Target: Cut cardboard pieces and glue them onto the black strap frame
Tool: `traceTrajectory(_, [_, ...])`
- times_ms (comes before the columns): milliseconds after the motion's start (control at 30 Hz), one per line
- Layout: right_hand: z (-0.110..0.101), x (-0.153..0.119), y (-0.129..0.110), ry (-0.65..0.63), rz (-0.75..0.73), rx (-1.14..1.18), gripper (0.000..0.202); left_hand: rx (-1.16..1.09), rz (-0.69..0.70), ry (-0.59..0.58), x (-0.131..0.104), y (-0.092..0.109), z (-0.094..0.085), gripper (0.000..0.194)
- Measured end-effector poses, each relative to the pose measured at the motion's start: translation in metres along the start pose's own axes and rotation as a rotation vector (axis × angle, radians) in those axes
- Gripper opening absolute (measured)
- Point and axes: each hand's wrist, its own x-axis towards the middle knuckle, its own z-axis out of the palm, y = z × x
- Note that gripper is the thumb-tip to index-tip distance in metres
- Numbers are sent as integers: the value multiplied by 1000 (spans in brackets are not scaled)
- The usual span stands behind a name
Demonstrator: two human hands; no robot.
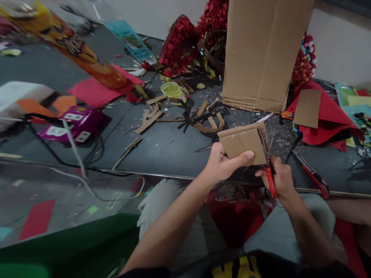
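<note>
My left hand [227, 164] grips a small brown cardboard piece [243, 144], its thumb lying across the front face. Closed around the red handles of a pair of scissors [271, 181] is my right hand [278, 175]. The dark blades point up and lie along the right edge of the cardboard, with part of them behind or within it. Both hands are over the front edge of the grey table [162, 148]. A red utility knife [313, 173] lies just to the right of my right hand.
A tall cardboard panel [257, 54] stands behind the hands. Cardboard scraps [150, 119] litter the middle. An orange bottle [78, 46], a purple packet [77, 123] and cables are left. Red sheets [327, 116] lie right. Another person's arm [350, 210] shows at lower right.
</note>
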Motion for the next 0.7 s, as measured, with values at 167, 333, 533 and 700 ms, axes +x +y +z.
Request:
traceTrajectory(167, [-3,6,-2,-92,-28,93,48,-57,-68,-29,2,-4,-1,27])
traceTrajectory(333, [-10,7,-5,-146,7,168,46,11,-45,-111,2,-4,2,20])
traceTrajectory(533, [-10,5,-8,-53,75,96,28,10,-19,-114,1,-4,6,19])
traceTrajectory(700, [-13,8,-7,-95,96,268,32,20,-4,-122,1,-6,7,21])
